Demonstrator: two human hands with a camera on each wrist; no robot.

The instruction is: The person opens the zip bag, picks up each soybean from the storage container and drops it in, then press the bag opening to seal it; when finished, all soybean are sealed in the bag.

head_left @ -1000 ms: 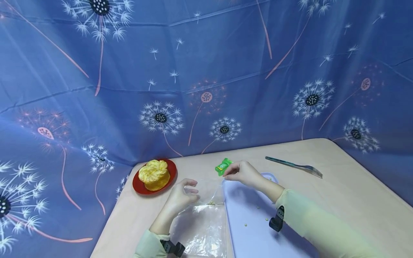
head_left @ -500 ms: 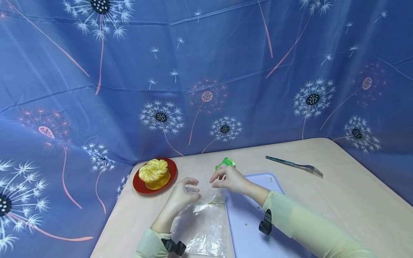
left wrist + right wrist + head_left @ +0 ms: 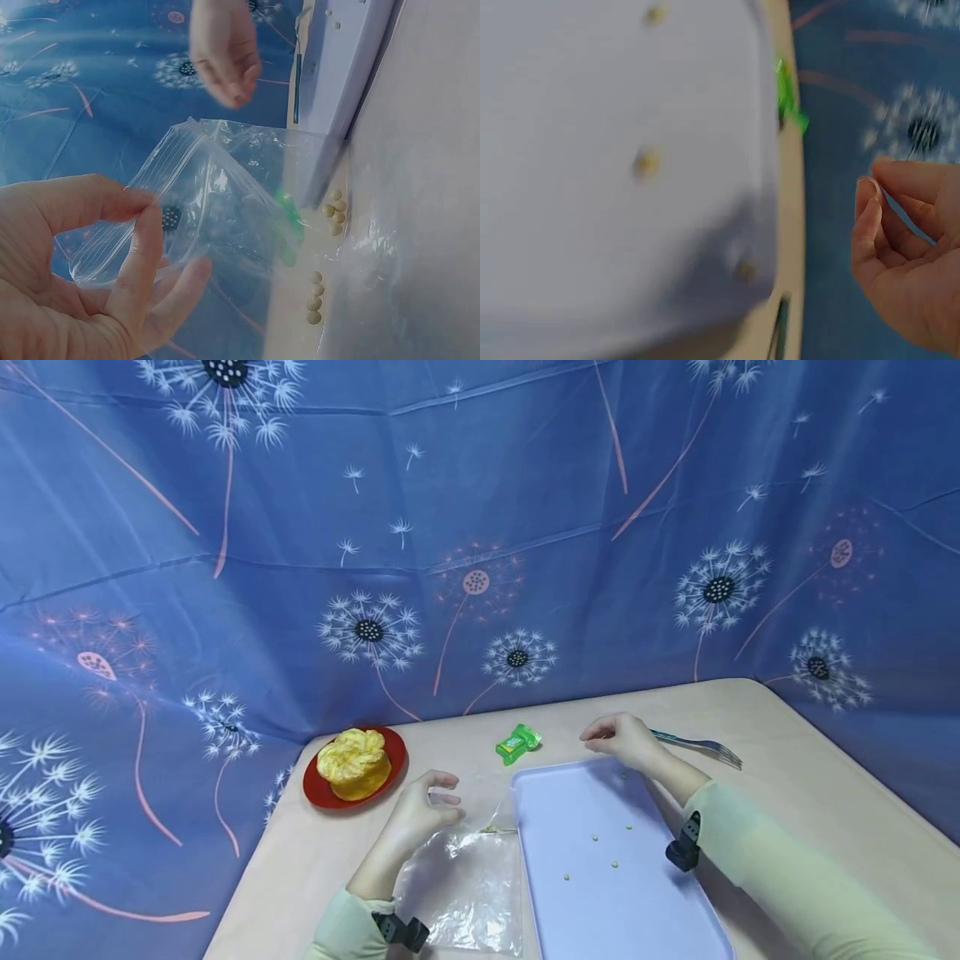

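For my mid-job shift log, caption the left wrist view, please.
Left hand pinching a clear zip bag; small beads in two clusters; right hand at the frame's top.

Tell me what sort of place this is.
Probably a staged recording corner rather than a working kitchen: a dandelion-print cloth screens off the table, and wrist cameras are worn over the sleeves.

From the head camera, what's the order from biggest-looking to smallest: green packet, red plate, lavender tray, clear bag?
1. Lavender tray, though the picture's bottom edge cuts it off
2. Clear bag
3. Red plate
4. Green packet
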